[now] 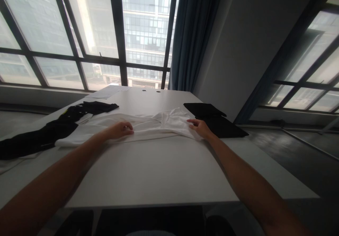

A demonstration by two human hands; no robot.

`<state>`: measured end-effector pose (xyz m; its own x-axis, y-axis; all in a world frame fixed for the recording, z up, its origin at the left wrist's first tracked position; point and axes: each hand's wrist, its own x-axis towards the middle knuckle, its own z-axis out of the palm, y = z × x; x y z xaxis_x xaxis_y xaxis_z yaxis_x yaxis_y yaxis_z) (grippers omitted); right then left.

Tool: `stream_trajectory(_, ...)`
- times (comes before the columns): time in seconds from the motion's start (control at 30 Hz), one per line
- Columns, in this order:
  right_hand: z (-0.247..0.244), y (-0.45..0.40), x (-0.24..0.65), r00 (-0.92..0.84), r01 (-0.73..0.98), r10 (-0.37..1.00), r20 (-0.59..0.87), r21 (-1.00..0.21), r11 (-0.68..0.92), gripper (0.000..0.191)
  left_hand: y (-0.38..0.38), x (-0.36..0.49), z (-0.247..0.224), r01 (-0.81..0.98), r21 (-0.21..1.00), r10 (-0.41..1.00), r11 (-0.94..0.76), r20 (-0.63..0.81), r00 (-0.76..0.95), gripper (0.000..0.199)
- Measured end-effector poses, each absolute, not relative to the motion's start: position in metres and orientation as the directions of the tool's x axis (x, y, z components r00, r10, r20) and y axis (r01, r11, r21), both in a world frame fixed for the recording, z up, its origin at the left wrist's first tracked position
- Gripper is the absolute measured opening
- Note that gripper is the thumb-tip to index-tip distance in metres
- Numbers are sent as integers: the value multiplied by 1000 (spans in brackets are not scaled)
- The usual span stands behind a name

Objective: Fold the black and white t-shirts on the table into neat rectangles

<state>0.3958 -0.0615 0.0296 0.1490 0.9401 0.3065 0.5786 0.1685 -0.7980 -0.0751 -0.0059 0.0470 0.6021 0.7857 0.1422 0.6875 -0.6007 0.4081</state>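
Note:
A white garment lies stretched sideways across the white table, creased toward its right end. My left hand rests on the garment left of its middle, fingers curled; whether cloth is pinched between them is too small to tell. Over the garment's right end is my right hand, its fingers pointing left and slightly apart, touching the fabric from above.
Dark clothing is heaped along the table's left side. Folded black cloth lies just beyond my right hand. Papers sit at the far left edge. Behind the table are windows and a blue curtain.

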Motion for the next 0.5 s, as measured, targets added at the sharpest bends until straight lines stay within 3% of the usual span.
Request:
stream_trajectory(0.1, 51, -79, 417, 31, 325, 966, 255, -917, 232, 32, -15, -77, 59, 692, 475, 824, -543, 141, 550, 69)
stream_trajectory(0.2, 69, -101, 444, -234, 184, 971, 55, -978, 100, 41, -22, -80, 68, 722, 492, 845, -487, 56, 532, 68)
stream_trajectory(0.3, 73, -112, 455, -341, 284, 927, -154, -957, -55, 58, -23, -81, 72, 775, 425, 833, -468, -82, 548, 60)
stream_trajectory(0.4, 63, -106, 449, -269, 478, 920, -287, -869, -131, 64, -26, -83, 80, 804, 354, 805, -477, -192, 562, 49)
stream_trajectory(0.5, 53, -95, 436, -139, 653, 936, -323, -741, -158, 58, -40, -89, 96, 781, 385, 754, -492, -260, 603, 44)
